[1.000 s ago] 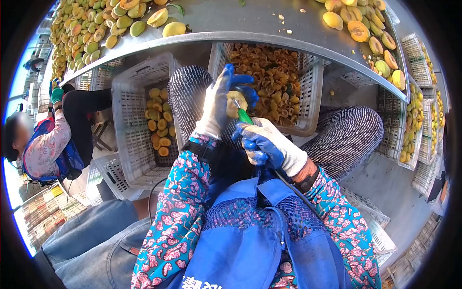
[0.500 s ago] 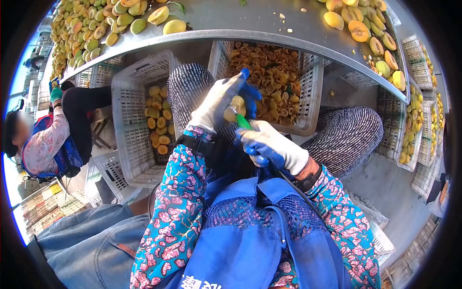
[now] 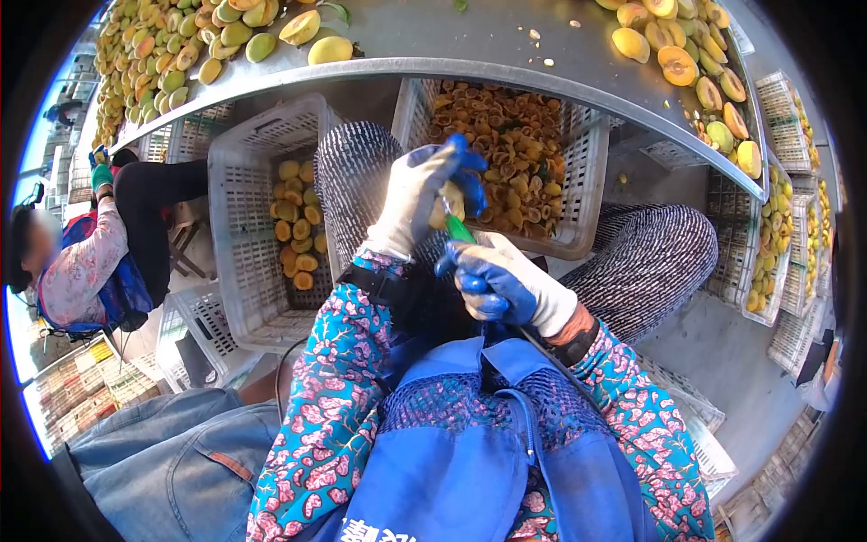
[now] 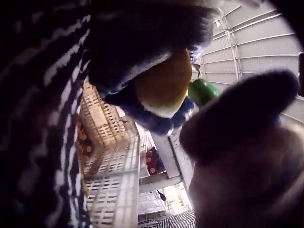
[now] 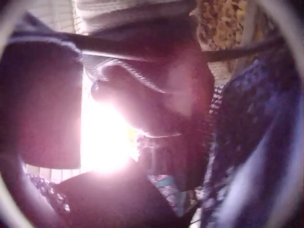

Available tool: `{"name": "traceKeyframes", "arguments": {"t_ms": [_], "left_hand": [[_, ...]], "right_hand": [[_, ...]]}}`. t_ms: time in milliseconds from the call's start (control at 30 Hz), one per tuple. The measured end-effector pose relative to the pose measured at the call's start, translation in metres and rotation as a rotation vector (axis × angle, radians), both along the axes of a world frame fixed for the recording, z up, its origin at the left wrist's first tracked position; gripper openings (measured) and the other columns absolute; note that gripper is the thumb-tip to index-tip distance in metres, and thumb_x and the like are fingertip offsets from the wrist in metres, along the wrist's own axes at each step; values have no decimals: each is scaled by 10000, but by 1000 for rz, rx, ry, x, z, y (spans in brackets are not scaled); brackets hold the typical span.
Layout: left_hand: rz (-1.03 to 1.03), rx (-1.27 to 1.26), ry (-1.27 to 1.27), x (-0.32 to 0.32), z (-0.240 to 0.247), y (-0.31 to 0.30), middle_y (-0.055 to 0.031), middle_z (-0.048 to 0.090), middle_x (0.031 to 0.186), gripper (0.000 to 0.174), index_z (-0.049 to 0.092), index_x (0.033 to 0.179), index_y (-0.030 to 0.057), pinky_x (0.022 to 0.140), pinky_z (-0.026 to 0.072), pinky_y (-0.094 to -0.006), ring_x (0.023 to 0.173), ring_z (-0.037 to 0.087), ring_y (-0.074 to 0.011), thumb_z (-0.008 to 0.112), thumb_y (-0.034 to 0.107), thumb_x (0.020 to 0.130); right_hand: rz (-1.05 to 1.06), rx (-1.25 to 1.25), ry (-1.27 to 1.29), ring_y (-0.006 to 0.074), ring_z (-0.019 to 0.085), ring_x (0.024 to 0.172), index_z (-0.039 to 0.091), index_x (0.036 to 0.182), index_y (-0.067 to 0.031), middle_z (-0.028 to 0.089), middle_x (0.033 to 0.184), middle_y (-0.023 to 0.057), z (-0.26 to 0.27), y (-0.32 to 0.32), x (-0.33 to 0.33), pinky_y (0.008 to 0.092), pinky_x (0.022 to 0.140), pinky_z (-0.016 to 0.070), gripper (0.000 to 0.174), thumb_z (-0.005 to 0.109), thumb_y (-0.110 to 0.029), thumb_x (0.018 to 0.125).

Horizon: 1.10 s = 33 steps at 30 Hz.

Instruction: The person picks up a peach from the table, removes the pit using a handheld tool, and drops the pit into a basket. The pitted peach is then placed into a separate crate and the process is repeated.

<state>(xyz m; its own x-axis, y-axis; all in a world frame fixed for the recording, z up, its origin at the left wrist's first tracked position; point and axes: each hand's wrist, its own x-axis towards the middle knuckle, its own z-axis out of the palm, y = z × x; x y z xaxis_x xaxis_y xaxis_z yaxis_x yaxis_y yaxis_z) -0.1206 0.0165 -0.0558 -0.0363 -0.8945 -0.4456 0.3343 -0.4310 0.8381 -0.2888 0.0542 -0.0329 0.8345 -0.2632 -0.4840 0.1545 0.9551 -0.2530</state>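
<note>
In the head view my gloved left hand (image 3: 406,203) holds a yellow peach piece (image 3: 449,200), its fingers curled over the far side and partly hiding it. The left wrist view shows the peach piece (image 4: 166,85) between blue-coated fingers. My gloved right hand (image 3: 517,278) grips a tool with a green handle (image 3: 459,229), its front end right at the fruit. A thin metal tip stands out from the green handle (image 4: 204,91) beside the peach. Glare and shadow cover much of the right wrist view, where a dark cord (image 5: 242,53) runs past the glove.
A crate of dark orange peach pieces (image 3: 506,154) stands between the knees; another crate (image 3: 237,226) with peach halves is to its left. The metal table (image 3: 452,36) carries heaps of halved peaches. A person (image 3: 86,253) sits at far left, and stacked crates (image 3: 772,244) stand at right.
My left hand has turned and its spread fingers have drawn in over the peach piece, covering more of it. My right hand stays close by with the green-handled tool.
</note>
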Motion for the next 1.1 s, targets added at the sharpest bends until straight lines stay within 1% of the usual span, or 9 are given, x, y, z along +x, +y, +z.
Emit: {"name": "traceKeyframes", "arguments": {"t_ms": [167,433,567,667,733,833,900,933,1100], "left_hand": [[-188,111,86,-2,14,-4,-130,621,614,463,633,974,-67,456,482,-309,490,598,-230,558,389,940],[243,-70,373,-16,-3,-10,-77,609,713,397,603,1020,-20,554,540,-334,626,626,-220,505,362,971],[459,-191,38,-10,-20,-19,-81,617,738,314,597,1031,-32,609,553,-325,663,633,-184,494,260,983],[375,-144,114,-24,26,-14,-123,668,768,282,632,985,-52,561,519,-278,606,637,-178,574,221,947],[396,-263,-70,-16,43,-10,-117,667,734,341,632,1022,-67,562,527,-295,595,634,-193,547,257,963],[551,-532,-511,48,54,6,-107,668,727,318,638,1012,-64,559,509,-271,604,629,-166,555,239,961],[616,-430,-680,88,73,20,-87,672,742,276,652,1000,-45,551,491,-249,601,618,-137,567,213,955],[708,-286,-541,111,72,26,-75,673,750,249,659,995,-33,545,482,-239,596,611,-123,575,197,951],[469,-172,-1695,174,53,24,-104,702,893,307,655,1077,18,687,501,-276,721,636,-143,690,239,866]], "right_hand": [[-22,411,-454,26,346,355,569,1040,14,400,582,-57,-15,0,-16,222,349,300,307,421,-252,1009],[-220,581,-875,28,380,350,523,1152,53,420,594,-63,-32,3,9,218,386,359,394,344,-276,1031],[-216,371,-942,30,396,352,512,1148,71,420,579,-36,-7,-9,-8,239,387,385,408,339,-280,1031],[-357,-53,-384,57,414,366,531,1118,40,450,586,-15,12,-23,-33,249,384,386,328,458,-255,994],[-230,-619,525,144,488,419,543,1050,18,510,607,41,21,-31,-37,312,427,428,303,541,-267,946],[278,-1372,1266,430,621,862,562,962,23,643,872,268,-49,-38,-46,490,712,497,289,525,-259,908],[663,-1297,1281,425,626,891,600,979,11,639,895,284,-90,-25,-69,531,802,474,306,519,-263,869],[658,-1359,1237,425,628,880,605,976,14,641,893,279,-88,-25,-72,518,789,483,298,501,-249,882],[349,-1369,1276,411,635,873,616,961,40,640,917,276,-28,-32,-51,486,790,500,278,497,-194,870]]}}
